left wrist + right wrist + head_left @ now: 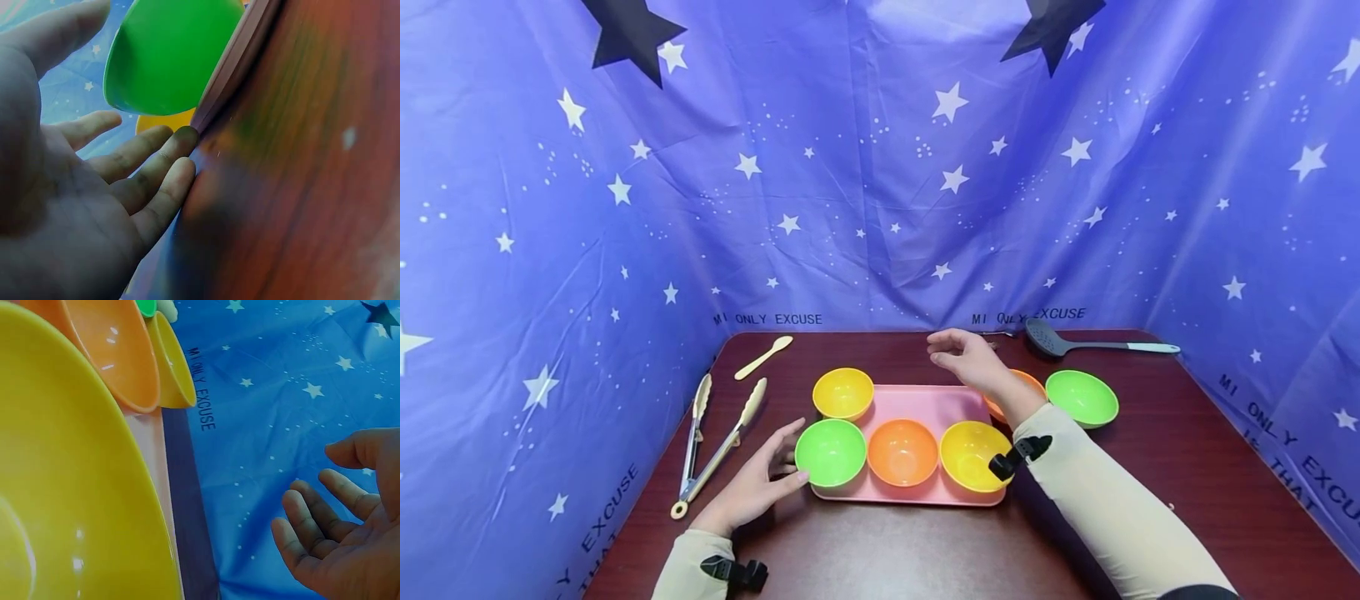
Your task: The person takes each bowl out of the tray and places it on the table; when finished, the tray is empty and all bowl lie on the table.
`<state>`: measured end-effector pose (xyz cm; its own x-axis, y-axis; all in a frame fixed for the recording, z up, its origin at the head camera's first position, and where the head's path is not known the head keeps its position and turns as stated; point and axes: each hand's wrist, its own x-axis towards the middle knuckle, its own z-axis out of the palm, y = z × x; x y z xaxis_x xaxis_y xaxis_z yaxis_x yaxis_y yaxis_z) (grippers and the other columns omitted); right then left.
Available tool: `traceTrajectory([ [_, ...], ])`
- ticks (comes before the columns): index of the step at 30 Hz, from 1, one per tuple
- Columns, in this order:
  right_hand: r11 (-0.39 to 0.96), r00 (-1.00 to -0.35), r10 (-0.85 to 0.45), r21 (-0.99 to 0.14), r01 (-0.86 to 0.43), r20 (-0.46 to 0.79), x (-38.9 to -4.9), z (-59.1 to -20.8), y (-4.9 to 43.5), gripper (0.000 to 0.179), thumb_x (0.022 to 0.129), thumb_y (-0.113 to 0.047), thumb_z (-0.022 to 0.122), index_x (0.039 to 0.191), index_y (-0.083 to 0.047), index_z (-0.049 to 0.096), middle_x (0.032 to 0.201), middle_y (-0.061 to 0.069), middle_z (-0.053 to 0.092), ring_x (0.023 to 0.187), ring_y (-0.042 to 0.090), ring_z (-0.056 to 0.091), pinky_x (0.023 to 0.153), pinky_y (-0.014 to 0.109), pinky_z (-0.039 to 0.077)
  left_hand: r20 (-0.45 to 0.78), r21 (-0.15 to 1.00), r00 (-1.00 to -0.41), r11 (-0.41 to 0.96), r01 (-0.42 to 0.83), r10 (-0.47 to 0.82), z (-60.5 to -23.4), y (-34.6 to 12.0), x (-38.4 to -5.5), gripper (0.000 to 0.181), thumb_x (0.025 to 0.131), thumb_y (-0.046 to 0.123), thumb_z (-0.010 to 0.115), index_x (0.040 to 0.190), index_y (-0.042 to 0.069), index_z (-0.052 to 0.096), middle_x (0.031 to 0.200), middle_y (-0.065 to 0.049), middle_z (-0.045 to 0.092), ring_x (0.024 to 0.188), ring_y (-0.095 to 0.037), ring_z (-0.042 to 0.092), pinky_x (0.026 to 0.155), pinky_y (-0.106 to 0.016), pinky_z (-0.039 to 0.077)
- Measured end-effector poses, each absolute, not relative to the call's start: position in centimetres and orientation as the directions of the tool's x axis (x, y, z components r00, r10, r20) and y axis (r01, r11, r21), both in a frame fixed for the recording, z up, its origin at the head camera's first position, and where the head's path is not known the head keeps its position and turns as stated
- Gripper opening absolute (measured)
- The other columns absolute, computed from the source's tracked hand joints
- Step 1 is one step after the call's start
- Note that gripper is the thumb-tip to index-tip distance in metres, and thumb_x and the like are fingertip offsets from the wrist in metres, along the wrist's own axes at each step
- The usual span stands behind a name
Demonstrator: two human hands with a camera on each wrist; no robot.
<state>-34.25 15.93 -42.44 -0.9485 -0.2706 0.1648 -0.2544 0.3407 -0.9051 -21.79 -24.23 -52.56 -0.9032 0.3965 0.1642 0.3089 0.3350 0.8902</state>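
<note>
A pink tray (pixel 925 404) bears a green bowl (pixel 831 452), an orange bowl (pixel 903 452) and a yellow bowl (pixel 970 454) along its front. Another yellow bowl (pixel 843 393) sits at its back left corner. My left hand (pixel 760 479) is beside the green bowl with fingers spread; in the left wrist view, its fingertips are at the tray's edge. Over the tray's back right, my right hand (pixel 973 362) hovers with loosely bent fingers and holds nothing. Its wrist partly hides a second orange bowl (pixel 1028 382). Right of that stands a second green bowl (pixel 1081 398).
Tongs (pixel 752 404) lie spread apart on the left of the dark red table (pixel 865 550), with a small pale spoon (pixel 763 358) behind them. A dark slotted ladle (pixel 1048 340) lies at the back right. Blue star-printed cloth (pixel 850 167) hangs around the table.
</note>
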Motion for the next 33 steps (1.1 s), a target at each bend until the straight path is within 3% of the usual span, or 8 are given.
traceTrajectory([
  [5,0.344,-0.947,-0.290,-0.908,-0.238,0.139,-35.0,-42.6,14.3,0.034,0.099,-0.004,0.069,0.133,0.002,0.065,0.121,0.019,0.071,0.116,0.032,0.066,0.102,0.044,0.053,0.173,0.900,-0.891,0.301,0.316,0.419,-52.6,-24.2,-21.5,0.083,0.096,0.017,0.078,0.164,0.021,0.031,0.141,-0.008,0.058,0.124,-0.028,0.061,0.101,-0.035,0.053],
  [14,0.390,-0.947,-0.307,-0.896,-0.213,0.091,-36.0,-43.3,11.5,0.034,0.096,-0.006,0.070,0.129,0.002,0.067,0.121,0.021,0.070,0.108,0.027,0.068,0.098,0.041,0.055,0.211,0.878,-0.879,0.312,0.362,0.427,-53.0,-24.0,-21.6,0.086,0.093,0.019,0.082,0.163,0.014,0.033,0.138,-0.003,0.061,0.123,-0.025,0.061,0.101,-0.034,0.052],
  [22,0.369,-0.946,-0.323,-0.915,-0.161,0.036,-36.9,-44.3,9.9,0.035,0.095,-0.007,0.071,0.128,0.001,0.067,0.113,0.016,0.072,0.091,0.019,0.066,0.092,0.050,0.056,0.221,0.866,-0.882,0.332,0.374,0.416,-53.3,-24.1,-21.8,0.085,0.092,0.021,0.083,0.162,0.016,0.035,0.135,-0.001,0.063,0.121,-0.024,0.063,0.101,-0.035,0.052],
  [33,0.378,-0.923,-0.383,-0.916,-0.136,-0.021,-37.4,-44.7,8.2,0.036,0.095,-0.003,0.071,0.130,0.001,0.066,0.112,0.017,0.071,0.100,0.027,0.071,0.093,0.052,0.057,0.219,0.856,-0.882,0.352,0.379,0.418,-53.3,-24.1,-21.9,0.086,0.092,0.023,0.084,0.162,0.016,0.035,0.135,0.001,0.063,0.121,-0.022,0.062,0.102,-0.035,0.052],
])
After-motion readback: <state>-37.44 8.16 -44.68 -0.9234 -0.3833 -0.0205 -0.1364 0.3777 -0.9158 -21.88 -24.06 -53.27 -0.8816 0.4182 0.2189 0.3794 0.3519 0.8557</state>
